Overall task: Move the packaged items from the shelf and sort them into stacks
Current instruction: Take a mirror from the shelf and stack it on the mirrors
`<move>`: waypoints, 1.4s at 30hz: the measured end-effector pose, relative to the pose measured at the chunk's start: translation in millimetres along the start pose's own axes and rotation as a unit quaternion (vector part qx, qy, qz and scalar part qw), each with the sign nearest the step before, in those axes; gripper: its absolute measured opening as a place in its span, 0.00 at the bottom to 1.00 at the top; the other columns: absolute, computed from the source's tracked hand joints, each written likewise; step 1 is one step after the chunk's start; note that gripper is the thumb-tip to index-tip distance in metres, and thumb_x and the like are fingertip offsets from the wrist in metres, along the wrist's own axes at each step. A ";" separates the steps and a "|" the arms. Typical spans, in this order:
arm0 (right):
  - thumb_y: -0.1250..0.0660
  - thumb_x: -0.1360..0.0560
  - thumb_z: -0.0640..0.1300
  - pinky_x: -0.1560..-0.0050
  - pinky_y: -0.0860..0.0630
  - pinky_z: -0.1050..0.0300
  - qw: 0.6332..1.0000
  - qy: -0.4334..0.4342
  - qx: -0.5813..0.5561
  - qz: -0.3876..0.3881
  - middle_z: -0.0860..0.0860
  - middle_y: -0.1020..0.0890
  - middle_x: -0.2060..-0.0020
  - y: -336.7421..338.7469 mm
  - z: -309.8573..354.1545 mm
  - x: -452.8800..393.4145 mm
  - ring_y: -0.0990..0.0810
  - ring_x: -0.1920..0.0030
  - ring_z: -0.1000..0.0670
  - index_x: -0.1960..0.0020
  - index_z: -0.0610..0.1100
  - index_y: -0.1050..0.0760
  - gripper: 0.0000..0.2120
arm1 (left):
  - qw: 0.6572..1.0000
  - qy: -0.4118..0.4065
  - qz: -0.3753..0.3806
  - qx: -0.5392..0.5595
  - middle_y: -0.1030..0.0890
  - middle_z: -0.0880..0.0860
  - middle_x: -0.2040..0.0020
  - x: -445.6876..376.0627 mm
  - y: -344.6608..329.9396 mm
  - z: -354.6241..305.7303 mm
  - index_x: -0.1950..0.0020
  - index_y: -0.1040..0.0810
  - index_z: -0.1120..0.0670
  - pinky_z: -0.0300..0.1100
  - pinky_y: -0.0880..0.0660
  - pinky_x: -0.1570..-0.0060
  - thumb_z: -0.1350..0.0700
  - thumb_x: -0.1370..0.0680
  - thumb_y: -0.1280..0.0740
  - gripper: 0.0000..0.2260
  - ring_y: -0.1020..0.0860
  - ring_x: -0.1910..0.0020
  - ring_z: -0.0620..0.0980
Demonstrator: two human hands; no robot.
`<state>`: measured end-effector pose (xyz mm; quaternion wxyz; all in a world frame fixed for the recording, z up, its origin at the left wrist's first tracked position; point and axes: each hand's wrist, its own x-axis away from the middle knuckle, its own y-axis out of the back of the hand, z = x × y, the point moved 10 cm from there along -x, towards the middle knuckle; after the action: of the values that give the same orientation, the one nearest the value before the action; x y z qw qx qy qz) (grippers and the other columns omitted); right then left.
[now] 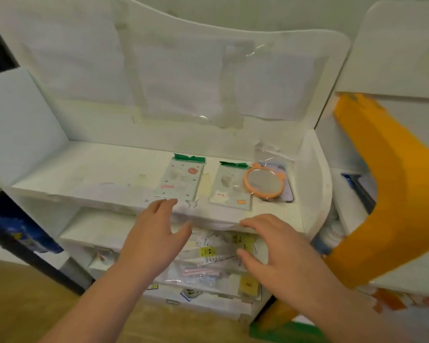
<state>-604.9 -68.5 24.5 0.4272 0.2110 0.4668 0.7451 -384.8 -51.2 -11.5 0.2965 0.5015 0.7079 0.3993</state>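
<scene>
While both hands reach in with fingers spread and holding nothing, the left hand (156,233) hovers at the front edge of the white top shelf (89,174), just under a green-topped pastel packet (180,179). Over to the right hand (270,248), poised above clear-bagged items (208,258) on the lower shelf. Up top, a second green-topped packet (229,186) lies beside an orange bear-eared round mirror in clear wrap (264,181).
</scene>
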 end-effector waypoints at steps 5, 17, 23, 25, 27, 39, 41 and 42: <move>0.37 0.23 0.60 0.45 0.40 0.76 1.000 -0.015 -0.017 -0.002 0.70 0.32 0.38 -9.8 -16.1 -43.6 0.36 0.37 0.68 0.30 0.62 0.34 0.22 | 0.998 0.033 0.019 -0.051 0.31 0.57 0.26 -88.7 -22.5 12.2 0.23 0.37 0.51 0.54 0.33 0.31 0.38 0.24 0.35 0.34 0.33 0.28 0.59; 0.37 0.23 0.59 0.34 0.31 0.59 0.998 0.026 -0.061 0.000 0.64 0.29 0.36 -21.3 -18.0 -150.8 0.31 0.34 0.59 0.30 0.60 0.32 0.22 | 0.969 0.133 0.068 -0.197 0.30 0.58 0.32 -154.4 -37.7 36.0 0.22 0.54 0.49 0.54 0.30 0.37 0.21 0.39 0.37 0.56 0.31 0.32 0.60; 0.35 0.23 0.57 0.37 0.32 0.65 0.999 -0.007 -0.038 -0.029 0.65 0.29 0.38 -17.0 -42.7 -166.0 0.31 0.37 0.61 0.32 0.59 0.30 0.20 | 0.988 0.150 0.014 0.033 0.20 0.49 0.45 -177.4 -17.7 41.4 0.36 0.30 0.53 0.46 0.25 0.57 0.39 0.30 0.26 0.30 0.21 0.52 0.52; 0.34 0.24 0.56 0.37 0.31 0.64 0.998 -0.045 -0.025 -0.043 0.65 0.28 0.39 -15.3 -64.4 -165.4 0.29 0.38 0.60 0.34 0.58 0.28 0.19 | 0.983 0.138 0.021 0.115 0.18 0.49 0.51 -182.7 -18.6 39.4 0.47 0.26 0.52 0.44 0.27 0.64 0.46 0.26 0.28 0.14 0.21 0.58 0.49; 0.34 0.25 0.57 0.39 0.28 0.60 0.996 -0.077 0.012 -0.053 0.64 0.27 0.43 -12.2 -83.9 -161.2 0.28 0.41 0.59 0.39 0.57 0.26 0.15 | 0.961 0.151 0.029 0.229 0.18 0.51 0.52 -180.5 -23.8 43.0 0.49 0.26 0.50 0.45 0.25 0.65 0.52 0.23 0.30 0.07 0.20 0.57 0.50; 0.35 0.24 0.53 0.29 0.37 0.58 0.973 -0.166 0.163 0.005 0.57 0.41 0.25 -23.6 -127.4 -156.9 0.38 0.27 0.54 0.27 0.55 0.41 0.29 | 0.819 0.174 0.147 0.527 0.13 0.58 0.50 -167.5 -32.1 23.4 0.42 0.23 0.55 0.55 0.20 0.54 0.64 0.20 0.36 0.09 0.15 0.54 0.60; 0.37 0.22 0.54 0.25 0.39 0.55 0.966 -0.176 0.189 -0.017 0.54 0.39 0.23 -27.5 -125.9 -157.7 0.38 0.25 0.52 0.24 0.52 0.40 0.28 | 0.811 0.168 0.162 0.537 0.13 0.56 0.49 -165.3 -27.4 18.3 0.41 0.23 0.54 0.59 0.22 0.47 0.64 0.20 0.36 0.10 0.15 0.52 0.59; 0.39 0.21 0.54 0.25 0.39 0.54 0.962 -0.186 0.198 -0.027 0.53 0.37 0.23 -29.7 -126.8 -156.7 0.37 0.25 0.51 0.24 0.51 0.38 0.27 | 0.807 0.164 0.170 0.541 0.13 0.56 0.49 -164.5 -24.7 16.3 0.41 0.23 0.53 0.60 0.23 0.44 0.63 0.20 0.36 0.10 0.15 0.51 0.58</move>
<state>-596.7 -258.5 -48.6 0.4761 0.4135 0.5231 0.5733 -330.3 -207.0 -37.9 -0.2158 0.6196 0.7512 0.0724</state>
